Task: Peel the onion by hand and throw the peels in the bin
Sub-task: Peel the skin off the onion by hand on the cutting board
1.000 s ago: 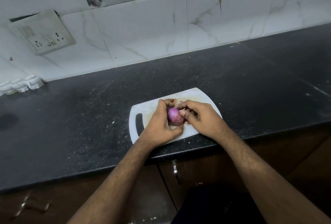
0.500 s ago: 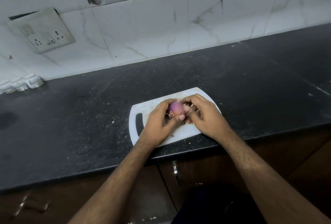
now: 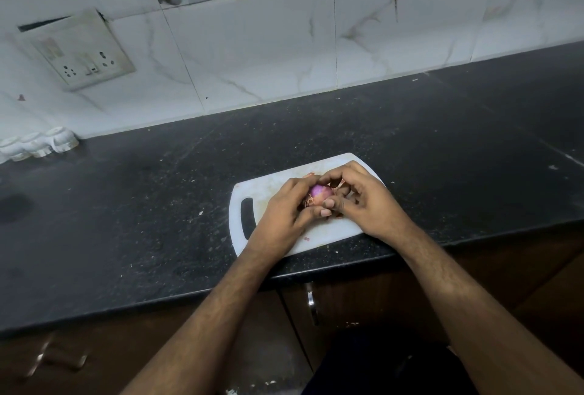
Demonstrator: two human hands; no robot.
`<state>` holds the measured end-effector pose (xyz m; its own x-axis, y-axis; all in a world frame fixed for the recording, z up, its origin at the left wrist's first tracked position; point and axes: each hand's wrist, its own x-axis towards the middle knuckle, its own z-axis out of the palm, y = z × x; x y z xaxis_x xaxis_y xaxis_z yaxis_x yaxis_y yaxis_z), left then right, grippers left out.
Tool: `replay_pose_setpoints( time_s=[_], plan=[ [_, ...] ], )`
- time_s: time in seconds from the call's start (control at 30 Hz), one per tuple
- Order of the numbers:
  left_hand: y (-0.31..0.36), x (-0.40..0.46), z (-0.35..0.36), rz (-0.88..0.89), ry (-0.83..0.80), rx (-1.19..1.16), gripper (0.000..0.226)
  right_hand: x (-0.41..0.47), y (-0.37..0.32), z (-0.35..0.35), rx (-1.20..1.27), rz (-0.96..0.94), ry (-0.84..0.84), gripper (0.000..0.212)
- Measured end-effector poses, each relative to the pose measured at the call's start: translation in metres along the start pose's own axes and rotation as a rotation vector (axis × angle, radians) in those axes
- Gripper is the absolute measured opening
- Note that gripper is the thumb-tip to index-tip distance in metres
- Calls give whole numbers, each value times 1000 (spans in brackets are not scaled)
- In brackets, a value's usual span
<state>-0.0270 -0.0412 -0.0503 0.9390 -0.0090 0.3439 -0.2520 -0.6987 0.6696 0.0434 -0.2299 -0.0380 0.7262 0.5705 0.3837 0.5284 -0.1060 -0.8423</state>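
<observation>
Compared with a second ago, we see the onion (image 3: 320, 192) turned in the grip, more purple flesh up and dry skin bunched low-left (peeling well along, we judge). Left hand (image 3: 286, 208) cups it, right hand (image 3: 363, 201) curls on its far side, over the cutting board (image 3: 328, 236). Glossy purple, small, papery tan scraps clinging. No bin visible.

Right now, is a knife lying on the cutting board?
No. The board carries only the onion, held between the left hand and right hand, plus peel scraps.
</observation>
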Motion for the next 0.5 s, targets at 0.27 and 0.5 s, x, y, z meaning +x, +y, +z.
replay_pose_setpoints(
  time_s=[0.27, 0.5],
  plan=[
    [3, 0, 0, -14, 11, 20, 61, -2, -3, 0, -14, -16, 34, 21],
    [2, -1, 0, -50, -23, -4, 84, -1, 0, 1, -15, 23, 65, 12]
  ],
)
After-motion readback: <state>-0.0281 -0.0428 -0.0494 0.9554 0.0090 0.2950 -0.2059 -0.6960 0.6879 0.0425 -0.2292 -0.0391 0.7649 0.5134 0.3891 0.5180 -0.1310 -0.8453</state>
